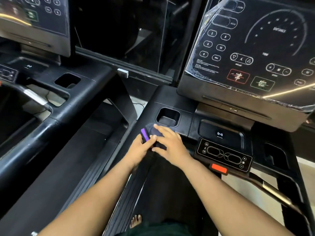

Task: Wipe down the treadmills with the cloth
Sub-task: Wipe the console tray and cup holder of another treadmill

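Note:
A dark cloth with a purple edge (148,132) lies on the black console deck of the right treadmill (172,97), just below its left cup holder (168,116). My left hand (141,149) pinches the cloth's near edge between thumb and fingers. My right hand (168,142) lies flat on top of the cloth with straight fingers, pressing it onto the deck. Most of the cloth is hidden under both hands.
The right treadmill's display (252,53) is covered in plastic film; a small control panel (223,156) and a red safety key (219,168) sit right of my hands. A second treadmill (56,108) stands at the left. My bare foot (135,220) rests on the belt.

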`<state>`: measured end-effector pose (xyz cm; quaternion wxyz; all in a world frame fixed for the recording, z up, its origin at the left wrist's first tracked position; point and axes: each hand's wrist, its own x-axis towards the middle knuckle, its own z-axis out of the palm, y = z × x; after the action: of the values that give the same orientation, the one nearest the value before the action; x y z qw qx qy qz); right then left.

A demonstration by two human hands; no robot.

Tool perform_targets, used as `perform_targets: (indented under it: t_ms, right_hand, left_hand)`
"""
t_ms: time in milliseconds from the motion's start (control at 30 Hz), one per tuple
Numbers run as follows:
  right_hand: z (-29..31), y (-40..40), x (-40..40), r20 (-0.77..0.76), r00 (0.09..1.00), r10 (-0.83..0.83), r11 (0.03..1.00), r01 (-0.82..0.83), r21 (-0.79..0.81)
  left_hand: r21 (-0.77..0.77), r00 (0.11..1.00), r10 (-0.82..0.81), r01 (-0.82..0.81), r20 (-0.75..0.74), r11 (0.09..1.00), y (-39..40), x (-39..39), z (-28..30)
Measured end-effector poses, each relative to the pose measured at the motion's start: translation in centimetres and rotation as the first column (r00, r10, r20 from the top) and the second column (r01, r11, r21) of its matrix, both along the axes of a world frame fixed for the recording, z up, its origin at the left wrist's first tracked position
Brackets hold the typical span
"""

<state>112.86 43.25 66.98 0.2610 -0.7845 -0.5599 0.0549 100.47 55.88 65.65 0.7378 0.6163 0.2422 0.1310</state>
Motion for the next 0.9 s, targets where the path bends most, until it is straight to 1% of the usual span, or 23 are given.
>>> perform_targets:
  t_ms: [67, 100, 167, 200, 267, 333, 400, 433, 500, 533, 600, 667, 700, 733, 800, 900]
  right_hand:
    - [0.2, -1.3, 0.7, -0.072, 0.996, 0.045, 0.994, -0.037, 0.104]
    - [0.4, -1.9, 0.9, -0.128, 0.991, 0.028, 0.99, -0.01, 0.144]
    - [0.6, -3.2, 1.0, -0.266, 0.963, -0.05, 0.98, 0.098, 0.173]
    - [0.7, -3.7, 0.9, -0.334, 0.938, -0.089, 0.976, 0.15, 0.161]
    - [0.4, -4.4, 0.7, -0.44, 0.885, -0.154, 0.976, 0.206, 0.073]
    - [0.3, -4.6, 0.3, -0.525, 0.833, -0.176, 0.98, 0.199, -0.013]
    - [0.0, -5.1, -0.7, -0.6, 0.788, -0.141, 0.985, 0.175, -0.001]
    - [-0.2, -5.4, -1.4, -0.63, 0.765, -0.133, 0.983, 0.184, 0.015]
    - [-0.8, -6.0, -3.1, -0.684, 0.717, -0.132, 0.982, 0.187, 0.007]
    - [-1.0, -6.2, -4.0, -0.699, 0.704, -0.124, 0.986, 0.166, -0.007]
    - [-1.9, -6.6, -6.7, -0.704, 0.704, -0.097, 0.994, 0.102, -0.035]
    - [-2.3, -6.6, -9.3, -0.711, 0.698, -0.086, 0.996, 0.068, -0.053]
    - [-2.3, -6.5, -10.6, -0.713, 0.696, -0.09, 0.996, 0.067, -0.06]
    - [-2.4, -6.4, -12.2, -0.701, 0.707, -0.095, 0.996, 0.067, -0.067]
    - [-3.0, -6.4, -15.1, -0.63, 0.77, -0.099, 0.995, 0.067, -0.075]
    - [-3.5, -5.9, -20.0, -0.52, 0.847, -0.108, 0.994, 0.073, -0.086]
  left_hand:
    - [-0.007, 0.999, 0.054, -0.054, 0.004, 0.998, -0.5, -0.6, 1.0]
    - [0.002, 0.996, 0.089, -0.089, 0.005, 0.996, -0.8, -0.8, 1.5]
    - [0.023, 0.989, 0.147, -0.147, 0.013, 0.989, -1.9, -1.4, 2.3]
    - [0.016, 0.985, 0.173, -0.173, 0.02, 0.985, -2.5, -1.6, 2.6]
    - [0.017, 0.975, 0.219, -0.219, 0.025, 0.976, -3.5, -2.7, 2.9]
    - [0.008, 0.967, 0.252, -0.252, 0.019, 0.968, -4.5, -4.0, 3.1]
    - [-0.007, 0.954, 0.301, -0.301, 0.005, 0.954, -5.7, -5.5, 3.2]
    - [0.019, 0.945, 0.328, -0.328, -0.006, 0.945, -6.2, -6.5, 3.2]
    - [0.172, 0.922, 0.383, -0.369, -0.053, 0.913, -7.2, -8.8, 2.7]
    - [0.249, 0.907, 0.414, -0.384, -0.079, 0.889, -7.7, -10.1, 2.3]
    - [0.341, 0.858, 0.496, -0.431, -0.13, 0.835, -9.1, -13.6, 1.7]
    - [0.442, 0.81, 0.556, -0.437, -0.185, 0.784, -10.1, -16.8, 1.2]
    - [0.47, 0.792, 0.57, -0.426, -0.22, 0.773, -10.6, -18.3, 1.1]
    - [0.476, 0.775, 0.582, -0.426, -0.248, 0.77, -11.1, -20.1, 1.0]
    - [0.49, 0.751, 0.582, -0.397, -0.312, 0.776, -12.0, -22.9, 0.9]
    - [0.539, 0.716, 0.602, -0.371, -0.353, 0.757, -12.4, -27.0, 0.3]
